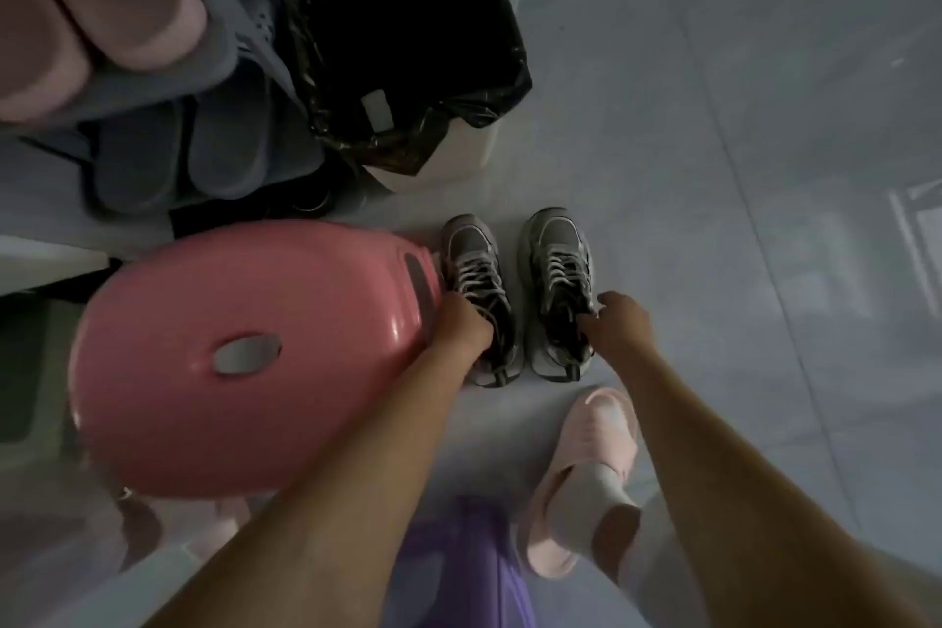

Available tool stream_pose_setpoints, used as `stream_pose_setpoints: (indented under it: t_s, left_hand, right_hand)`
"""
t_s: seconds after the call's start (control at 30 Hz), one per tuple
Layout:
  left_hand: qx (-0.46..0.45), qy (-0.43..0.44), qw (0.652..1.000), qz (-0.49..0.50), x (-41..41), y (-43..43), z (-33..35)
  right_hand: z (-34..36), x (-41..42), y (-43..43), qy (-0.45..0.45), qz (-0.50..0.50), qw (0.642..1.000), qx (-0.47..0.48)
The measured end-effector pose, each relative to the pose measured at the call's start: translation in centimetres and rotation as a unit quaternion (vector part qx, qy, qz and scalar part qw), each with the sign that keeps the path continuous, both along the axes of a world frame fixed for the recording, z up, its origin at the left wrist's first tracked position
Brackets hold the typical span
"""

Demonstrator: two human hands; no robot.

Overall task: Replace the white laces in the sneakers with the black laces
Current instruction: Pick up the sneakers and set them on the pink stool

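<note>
Two grey and black sneakers with white laces stand side by side on the pale tiled floor, toes pointing away from me. My left hand (461, 329) grips the collar of the left sneaker (471, 260), fingers tucked into its opening. My right hand (619, 321) holds the collar of the right sneaker (558, 255) at its tongue. The white laces (563, 265) are threaded through both shoes. No black laces are in view.
A pink plastic stool (244, 352) stands just left of the sneakers, touching my left hand. A white bin with a black bag (408, 41) is behind them. A shoe rack (168, 107) holds slippers at top left. My foot in a pink slipper (586, 474) is below.
</note>
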State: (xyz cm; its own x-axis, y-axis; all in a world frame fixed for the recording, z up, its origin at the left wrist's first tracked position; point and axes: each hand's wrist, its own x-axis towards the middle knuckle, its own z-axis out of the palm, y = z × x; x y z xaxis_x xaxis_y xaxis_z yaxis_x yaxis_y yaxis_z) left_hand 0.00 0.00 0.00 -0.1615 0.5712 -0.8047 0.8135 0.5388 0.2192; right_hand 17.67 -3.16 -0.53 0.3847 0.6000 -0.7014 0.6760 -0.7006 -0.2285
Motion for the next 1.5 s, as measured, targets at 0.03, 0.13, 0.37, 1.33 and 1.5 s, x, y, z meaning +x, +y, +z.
stream_pose_setpoints:
  t_s: [0.03, 0.13, 0.37, 1.33, 1.5]
  left_hand:
    - [-0.01, 0.0, 1.0, 0.005, -0.1, 0.2, -0.5]
    - [-0.031, -0.008, 0.999, 0.035, -0.2, 0.5, -1.9]
    - [0.006, 0.023, 0.999, 0.027, -0.1, 0.8, -3.1]
    - [0.313, -0.031, 0.948, -0.053, -25.9, -4.4, 26.1]
    - [0.279, -0.026, 0.96, 0.028, -30.1, -5.6, 24.6]
  right_hand:
    - [-0.6, 0.0, 0.2, 0.0, 0.001, 1.0, -0.004]
    - [-2.1, 0.1, 0.6, -0.009, 0.013, 1.0, -0.007]
    - [-2.8, 1.1, 0.7, -0.027, 0.028, 0.999, 0.02]
    - [25.1, -14.1, -0.4, 0.097, 0.008, 0.931, 0.351]
    - [23.9, -19.9, 0.1, 0.122, 0.076, 0.933, 0.329]
